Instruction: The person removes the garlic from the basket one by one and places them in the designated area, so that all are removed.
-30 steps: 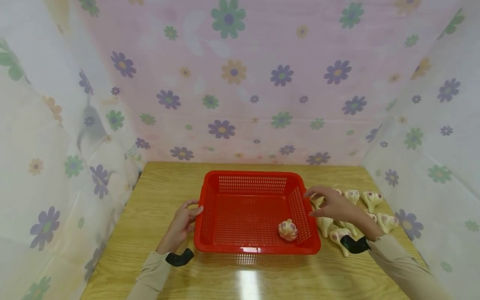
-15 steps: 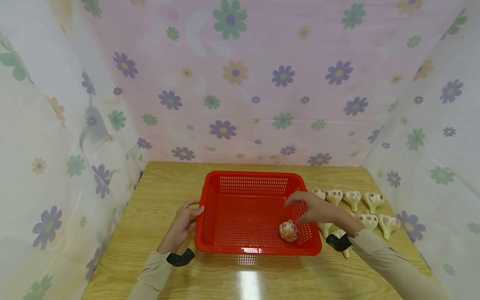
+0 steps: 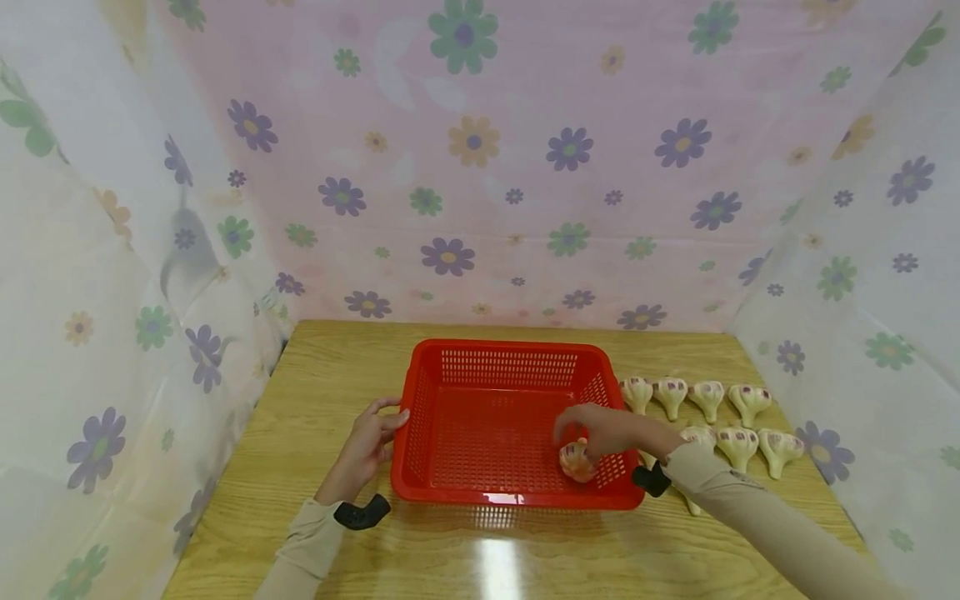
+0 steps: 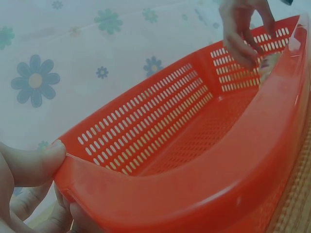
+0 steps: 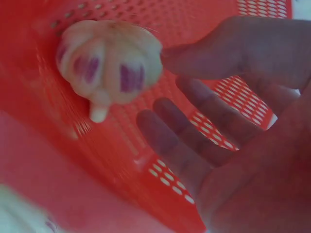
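Note:
A red plastic basket [image 3: 517, 500] with slotted walls stands on the table. My left hand [image 3: 365, 442] grips its left rim, thumb on top and fingers curled beneath, as the left wrist view shows. Inside the basket, near the right front corner, sits a garlic bulb [image 3: 576, 464] with purple patches. Over the right wall reaches my right hand [image 3: 606, 432], its fingers loosely bent above the bulb. In the right wrist view the thumb tip is right beside the garlic bulb [image 5: 109, 60], perhaps touching it; the other fingers are apart from it.
Right of the basket, several more garlic bulbs [image 3: 737, 446] lie in rows on the wooden table [image 3: 337, 367], some partly hidden by the right forearm. Flower-patterned cloth [image 3: 510, 167] hangs at the back and both sides.
My right hand has moved left and down from beside the basket's right rim to the garlic bulb inside. The left hand keeps its hold on the basket, which stays in place.

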The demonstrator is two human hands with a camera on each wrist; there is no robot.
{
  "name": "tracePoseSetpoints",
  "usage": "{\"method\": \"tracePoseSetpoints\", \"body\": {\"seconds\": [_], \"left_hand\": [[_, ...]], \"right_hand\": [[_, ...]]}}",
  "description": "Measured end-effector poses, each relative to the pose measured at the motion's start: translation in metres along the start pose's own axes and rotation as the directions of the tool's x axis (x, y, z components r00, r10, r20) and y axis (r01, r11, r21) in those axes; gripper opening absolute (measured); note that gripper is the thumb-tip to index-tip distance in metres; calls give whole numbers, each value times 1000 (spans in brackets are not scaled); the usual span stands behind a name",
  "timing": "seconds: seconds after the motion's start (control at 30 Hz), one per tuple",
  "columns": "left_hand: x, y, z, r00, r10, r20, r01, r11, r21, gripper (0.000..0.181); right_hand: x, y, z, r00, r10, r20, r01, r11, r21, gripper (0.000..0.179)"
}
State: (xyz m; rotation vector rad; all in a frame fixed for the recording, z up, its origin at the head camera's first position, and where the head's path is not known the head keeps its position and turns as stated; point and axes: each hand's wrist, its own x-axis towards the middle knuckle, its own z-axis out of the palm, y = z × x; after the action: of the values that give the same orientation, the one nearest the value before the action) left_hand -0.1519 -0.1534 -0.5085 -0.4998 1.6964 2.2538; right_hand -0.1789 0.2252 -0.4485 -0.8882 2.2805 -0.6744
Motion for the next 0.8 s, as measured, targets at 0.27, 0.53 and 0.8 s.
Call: {"method": "tracePoseSetpoints", "body": {"seconds": [0.27,0.53,0.8], "left_hand": [[-1,2,1,1000,0,-1,0,1000,0,42],[0,2,2,1000,-3,-25,3,1000,-3,40],[0,2,2,1000,1,-12,-1,1000,1,40]], "right_hand": [[20,-4,13,978,118,171,-103,990,-97,35],[28,-10,17,941,231,247,-175,958,-226,32],[28,-10,15,925,256,280,-182,947,-265,38]]}}
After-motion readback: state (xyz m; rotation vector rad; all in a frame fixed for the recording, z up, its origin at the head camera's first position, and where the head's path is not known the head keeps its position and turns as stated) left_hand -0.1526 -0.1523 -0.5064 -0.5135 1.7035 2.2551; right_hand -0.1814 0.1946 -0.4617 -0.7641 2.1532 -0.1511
